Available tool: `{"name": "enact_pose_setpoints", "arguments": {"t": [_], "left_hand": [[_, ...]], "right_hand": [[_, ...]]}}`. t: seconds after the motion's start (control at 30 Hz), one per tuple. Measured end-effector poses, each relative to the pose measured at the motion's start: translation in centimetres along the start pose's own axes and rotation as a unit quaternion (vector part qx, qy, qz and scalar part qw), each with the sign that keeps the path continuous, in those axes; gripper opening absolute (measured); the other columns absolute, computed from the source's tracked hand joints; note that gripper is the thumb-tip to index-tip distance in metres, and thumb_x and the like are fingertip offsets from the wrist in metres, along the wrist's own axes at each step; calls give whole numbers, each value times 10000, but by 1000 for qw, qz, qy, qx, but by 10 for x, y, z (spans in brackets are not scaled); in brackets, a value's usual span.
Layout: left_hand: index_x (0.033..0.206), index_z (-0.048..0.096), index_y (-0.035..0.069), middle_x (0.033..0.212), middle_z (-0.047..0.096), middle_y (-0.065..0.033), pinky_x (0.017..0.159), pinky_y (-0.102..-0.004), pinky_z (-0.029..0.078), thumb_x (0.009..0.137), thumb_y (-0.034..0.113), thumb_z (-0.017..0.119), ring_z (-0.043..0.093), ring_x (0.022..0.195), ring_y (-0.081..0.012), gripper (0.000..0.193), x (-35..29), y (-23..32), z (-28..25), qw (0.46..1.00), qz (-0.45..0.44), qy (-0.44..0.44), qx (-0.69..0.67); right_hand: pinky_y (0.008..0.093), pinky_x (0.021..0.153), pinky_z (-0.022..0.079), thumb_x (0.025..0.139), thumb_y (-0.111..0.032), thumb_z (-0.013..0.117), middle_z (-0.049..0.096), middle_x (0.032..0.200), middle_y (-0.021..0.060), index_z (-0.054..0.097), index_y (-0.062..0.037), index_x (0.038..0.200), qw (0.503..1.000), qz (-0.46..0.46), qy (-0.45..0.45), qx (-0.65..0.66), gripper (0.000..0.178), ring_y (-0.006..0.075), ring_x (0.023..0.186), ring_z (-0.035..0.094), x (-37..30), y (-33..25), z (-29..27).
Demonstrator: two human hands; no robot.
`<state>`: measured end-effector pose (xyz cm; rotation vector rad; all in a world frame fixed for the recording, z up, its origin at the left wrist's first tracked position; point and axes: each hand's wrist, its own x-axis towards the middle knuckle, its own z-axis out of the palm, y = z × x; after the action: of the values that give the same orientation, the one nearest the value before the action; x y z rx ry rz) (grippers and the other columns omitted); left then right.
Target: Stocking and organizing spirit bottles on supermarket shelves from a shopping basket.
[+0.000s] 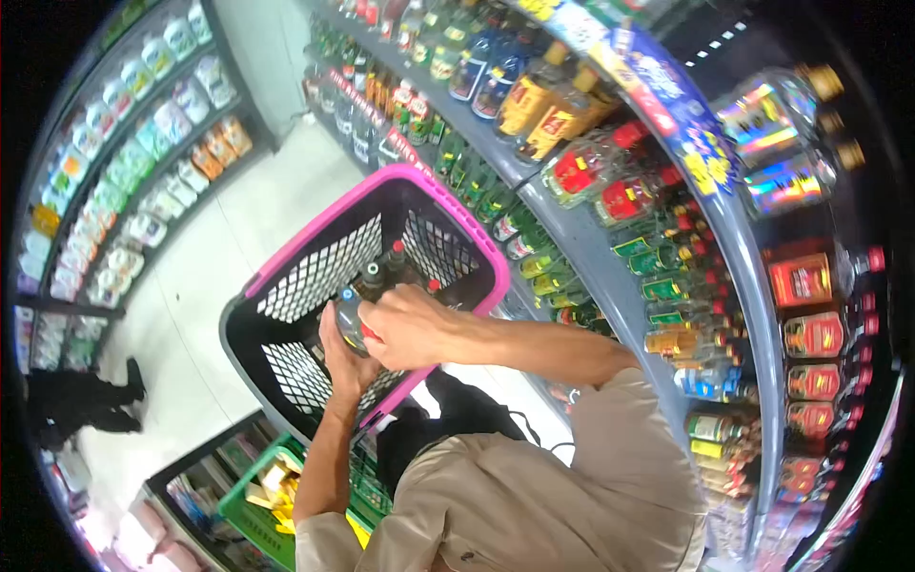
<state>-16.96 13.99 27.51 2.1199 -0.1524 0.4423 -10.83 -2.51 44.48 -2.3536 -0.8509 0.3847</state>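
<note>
Over a black basket with a pink rim (335, 212), both of my hands work close together. My left hand (343, 357) is closed around the side of a clear bottle with a blue cap (349, 313). My right hand (412, 329) is closed against the same bottle, its fingers curled, and a bit of red shows beneath them. What that red part belongs to is hidden. Behind the hands, a dark-capped bottle (373, 273) and a red-capped bottle (396, 250) stand upright in the basket. Another red cap (434, 285) shows beside my right wrist.
Curved grey shelves (610, 257) packed with bottles run along the right. At the left stands a shelf of white containers (143, 143). A green basket with yellow things (253, 505) is at the lower left. A person's dark-clothed legs (91, 396) show at the left edge.
</note>
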Motion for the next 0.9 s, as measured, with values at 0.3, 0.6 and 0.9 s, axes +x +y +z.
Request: {"name": "enact_pose_setpoints", "arguments": {"t": [0.3,0.6,0.9], "left_hand": [[1389,360,-53,1287,499,-261,993,-474,420,556,263,894,513,1159,-420,1038,28,118,-22,988,151,16,-15],[1380,385,-21,1347,472,-253,1019,-495,416,545,324,911,489,1212,-436,1046,10,192,9,965,221,-37,-140],[1397,335,-41,1369,439,-288,1042,-506,400,567,227,897,453,1254,-462,1038,21,252,94,944,263,-53,-191]], "right_hand": [[426,514,514,788,-204,729,641,691,185,528,2,899,981,-16,170,-86,308,370,609,656,-113,-77,-66],[315,587,554,686,-157,860,701,837,136,611,-11,1023,921,11,371,-120,443,233,671,711,-216,-111,-54],[304,623,545,731,-156,827,695,816,138,622,-18,1052,855,122,477,-163,405,222,678,702,-268,-77,-77]]}}
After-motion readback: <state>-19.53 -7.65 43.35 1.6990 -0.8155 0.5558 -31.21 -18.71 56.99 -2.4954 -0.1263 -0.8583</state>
